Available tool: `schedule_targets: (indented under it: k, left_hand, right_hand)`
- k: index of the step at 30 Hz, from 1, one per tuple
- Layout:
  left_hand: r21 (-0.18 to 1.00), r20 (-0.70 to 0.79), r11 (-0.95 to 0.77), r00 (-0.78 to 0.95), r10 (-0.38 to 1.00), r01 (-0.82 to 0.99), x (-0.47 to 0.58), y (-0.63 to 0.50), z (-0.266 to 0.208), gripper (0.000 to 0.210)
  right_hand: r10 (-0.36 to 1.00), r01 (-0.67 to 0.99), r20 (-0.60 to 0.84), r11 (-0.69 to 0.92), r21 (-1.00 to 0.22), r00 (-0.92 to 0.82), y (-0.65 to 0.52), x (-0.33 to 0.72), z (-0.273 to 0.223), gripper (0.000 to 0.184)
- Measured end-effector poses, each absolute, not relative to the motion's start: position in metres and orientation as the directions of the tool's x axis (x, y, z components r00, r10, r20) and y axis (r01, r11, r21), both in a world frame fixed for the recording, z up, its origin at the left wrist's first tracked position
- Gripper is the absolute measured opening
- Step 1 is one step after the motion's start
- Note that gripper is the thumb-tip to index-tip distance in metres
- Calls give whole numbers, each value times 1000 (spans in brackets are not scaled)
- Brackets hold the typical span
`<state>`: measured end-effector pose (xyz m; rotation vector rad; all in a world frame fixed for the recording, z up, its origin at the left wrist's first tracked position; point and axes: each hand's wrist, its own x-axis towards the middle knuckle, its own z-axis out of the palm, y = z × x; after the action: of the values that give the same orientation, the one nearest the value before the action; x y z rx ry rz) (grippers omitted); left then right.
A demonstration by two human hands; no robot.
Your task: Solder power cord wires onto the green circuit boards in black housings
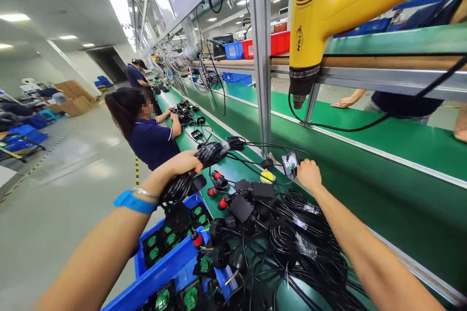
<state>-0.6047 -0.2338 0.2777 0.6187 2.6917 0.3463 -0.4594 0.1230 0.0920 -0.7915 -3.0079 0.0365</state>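
Observation:
My left hand is closed round a coiled bundle of black cable, tied with clear wrap, above the near side of the green bench. My right hand grips the edge of a small black box with a shiny, pale inner face. Thin black cables run between the bundle and the area by the box. Below lie several black boxes, red-and-black connectors and more wrapped cable coils. A yellow round piece sits left of my right hand.
Blue bins at lower left hold black housings with green parts. A yellow heat gun hangs at upper right, beside a metal post. A co-worker sits farther along the bench; another person's hand rests across it.

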Motion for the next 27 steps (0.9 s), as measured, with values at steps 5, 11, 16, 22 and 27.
schedule_targets:
  k: [5,11,16,22,27]
  left_hand:
    - [41,-344,867,-808,479,496,-637,-188,277,32]
    - [-165,-344,747,-747,568,644,-645,-171,262,68]
    - [-253,-365,614,-661,655,748,-645,-171,265,74]
    - [-295,-330,475,-555,763,829,-649,-166,280,81]
    - [-254,-319,380,-448,835,889,-659,-149,254,77]
  right_hand:
    - [501,509,-103,857,-78,-859,124,-443,43,31]
    - [404,459,-271,869,-184,-874,126,-427,18,32]
    - [327,433,-353,856,-281,-876,132,-417,16,31]
    - [210,405,-428,804,-436,-879,145,-415,27,29]
    - [126,372,-471,797,-476,-873,147,-406,36,24]
